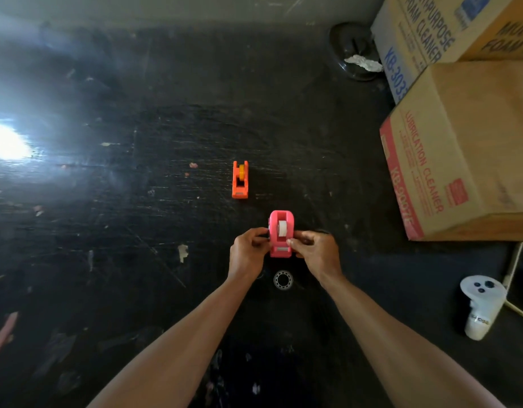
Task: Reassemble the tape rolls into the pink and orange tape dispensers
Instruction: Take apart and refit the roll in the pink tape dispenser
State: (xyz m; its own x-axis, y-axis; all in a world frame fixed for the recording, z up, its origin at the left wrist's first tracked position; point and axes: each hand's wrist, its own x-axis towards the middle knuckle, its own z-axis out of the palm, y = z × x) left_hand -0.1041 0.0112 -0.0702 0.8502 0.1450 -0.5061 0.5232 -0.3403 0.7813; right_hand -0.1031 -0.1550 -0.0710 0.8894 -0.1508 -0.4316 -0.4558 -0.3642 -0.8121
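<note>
The pink tape dispenser (280, 234) stands on the dark table with a white tape roll (282, 229) seated in its slot. My left hand (248, 251) grips its left side and my right hand (314, 250) pinches its right side near the cutter end. The orange tape dispenser (240, 180) sits farther back and a little left, with a yellow-orange roll (241, 171) inside it; neither hand touches it. A small clear ring-shaped part (283, 280) lies on the table between my wrists.
Cardboard boxes (466, 148) are stacked along the right side. A white handheld controller (479, 304) lies at the right front. A dark round object with crumpled white paper (357, 51) sits at the back. Strong glare covers the table's left side (9, 142).
</note>
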